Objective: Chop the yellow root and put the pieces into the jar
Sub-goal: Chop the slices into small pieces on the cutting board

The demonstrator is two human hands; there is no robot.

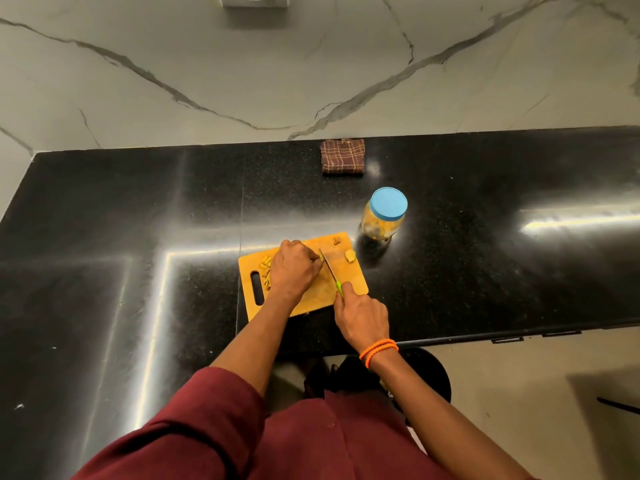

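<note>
A wooden cutting board [349, 277] lies on the black counter. My left hand [294, 268] is curled over a piece of yellow root [320, 259] and pins it to the board; most of the piece is hidden under my fingers. My right hand [362, 318] grips the green handle of a knife [329, 268], whose blade rests against the root beside my left fingertips. Cut yellow pieces [266, 271] lie by the board's handle slot. A root chunk [349, 255] and a small scrap [336, 240] sit at the board's far right. The jar [383, 220] with a blue lid stands behind the board, holding yellow pieces.
A folded brown checked cloth [343, 156] lies at the back of the counter against the marble wall. The black counter [138, 237] stretches wide to the left and right. A dark round stool [426, 372] stands below the counter's front edge.
</note>
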